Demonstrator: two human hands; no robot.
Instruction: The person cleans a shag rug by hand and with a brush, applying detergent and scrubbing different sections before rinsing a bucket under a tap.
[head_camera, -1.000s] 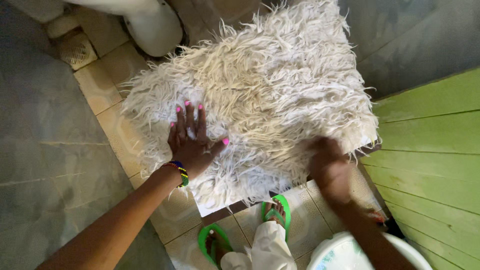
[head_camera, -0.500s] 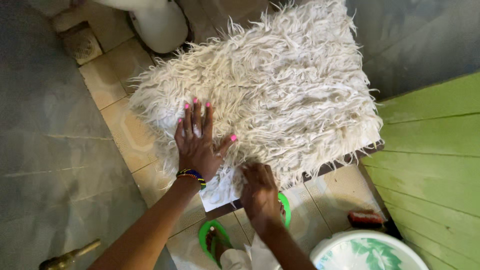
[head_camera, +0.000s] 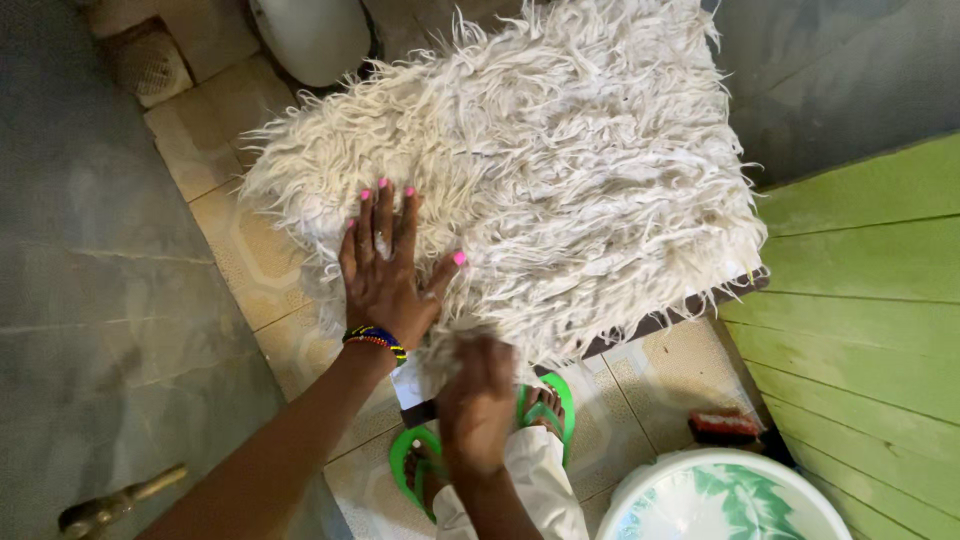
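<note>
Shaggy rug (head_camera: 560, 170) spread over a raised board (head_camera: 670, 318), covering nearly all of it; board edge showing only along the near side. Left hand (head_camera: 385, 270) pressed flat on the rug near its near-left corner, fingers spread toward the far side. Right hand (head_camera: 475, 400) just right of and nearer than the left, at the rug's near edge, blurred. Below that near edge, two sandalled feet (head_camera: 480, 450) on the tiled floor (head_camera: 235, 250). Right of the feet, a scrubbing brush (head_camera: 725, 427) on the floor, a basin (head_camera: 725, 500) just nearer than it. Plank wall (head_camera: 870, 330) along the right side. Floor drain (head_camera: 145, 62) beyond the rug's far-left corner, toilet base (head_camera: 315, 35) right of it. Metal tap (head_camera: 110, 505) at the near left.
</note>
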